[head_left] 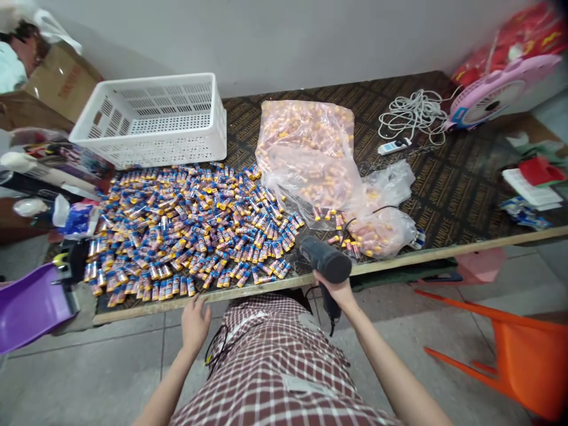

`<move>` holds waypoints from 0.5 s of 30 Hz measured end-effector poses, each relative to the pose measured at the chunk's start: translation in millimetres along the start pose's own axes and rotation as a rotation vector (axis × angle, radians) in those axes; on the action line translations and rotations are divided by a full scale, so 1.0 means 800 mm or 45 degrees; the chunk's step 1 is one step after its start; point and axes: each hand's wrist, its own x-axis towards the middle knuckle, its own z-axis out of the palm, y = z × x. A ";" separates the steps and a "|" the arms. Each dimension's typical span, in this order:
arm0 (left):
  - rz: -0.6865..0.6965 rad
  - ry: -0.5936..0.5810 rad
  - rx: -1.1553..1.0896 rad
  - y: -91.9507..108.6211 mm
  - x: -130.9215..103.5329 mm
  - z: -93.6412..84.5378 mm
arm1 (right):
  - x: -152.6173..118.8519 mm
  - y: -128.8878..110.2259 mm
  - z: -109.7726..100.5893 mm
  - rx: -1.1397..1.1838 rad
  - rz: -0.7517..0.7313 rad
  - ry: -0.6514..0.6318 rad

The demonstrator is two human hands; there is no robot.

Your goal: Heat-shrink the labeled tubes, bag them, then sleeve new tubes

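Note:
My right hand [336,288] is wrapped round the handle of a black heat gun [326,260] at the table's front edge. Its nozzle points toward the spread of small bottles [190,225] with blue and yellow ends. At the front edge of the table, my left hand [195,322] rests with its fingers apart and nothing in it. A few loose pink and yellow bottles [352,247] lie just beyond the heat gun. Beside them is a clear plastic bag [381,231] with similar pieces in it. A larger filled plastic bag [308,142] lies flat behind.
A white plastic crate [151,142] stands at the back left of the patterned table [461,195]. Coiled white cable [415,115], a power strip [394,146] and a pink fan [492,100] are at the right. An orange chair [528,361] and purple dustpan [33,307] flank the table.

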 end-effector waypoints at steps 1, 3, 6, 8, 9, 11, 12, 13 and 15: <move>0.069 -0.033 -0.040 0.026 0.018 -0.004 | 0.005 -0.006 -0.010 0.020 0.040 0.008; 0.304 -0.185 -0.128 0.092 0.053 -0.004 | 0.008 -0.018 -0.033 0.060 0.118 0.031; 0.733 -0.534 -0.242 0.217 0.088 0.015 | -0.006 -0.042 -0.073 0.190 0.218 0.046; 0.871 -0.652 -0.292 0.299 0.097 0.036 | -0.024 -0.058 -0.096 0.323 0.280 0.051; 0.910 -0.703 -0.308 0.335 0.100 0.047 | -0.034 -0.065 -0.105 0.370 0.308 0.062; 0.908 -0.765 -0.309 0.394 0.104 0.069 | -0.054 -0.076 -0.119 0.385 0.341 0.128; 0.877 -0.789 -0.295 0.416 0.106 0.079 | -0.062 -0.079 -0.123 0.367 0.349 0.177; 0.839 -0.815 -0.276 0.433 0.109 0.088 | -0.069 -0.079 -0.127 0.347 0.360 0.223; 0.760 -0.864 -0.242 0.451 0.113 0.102 | -0.077 -0.076 -0.131 0.316 0.382 0.278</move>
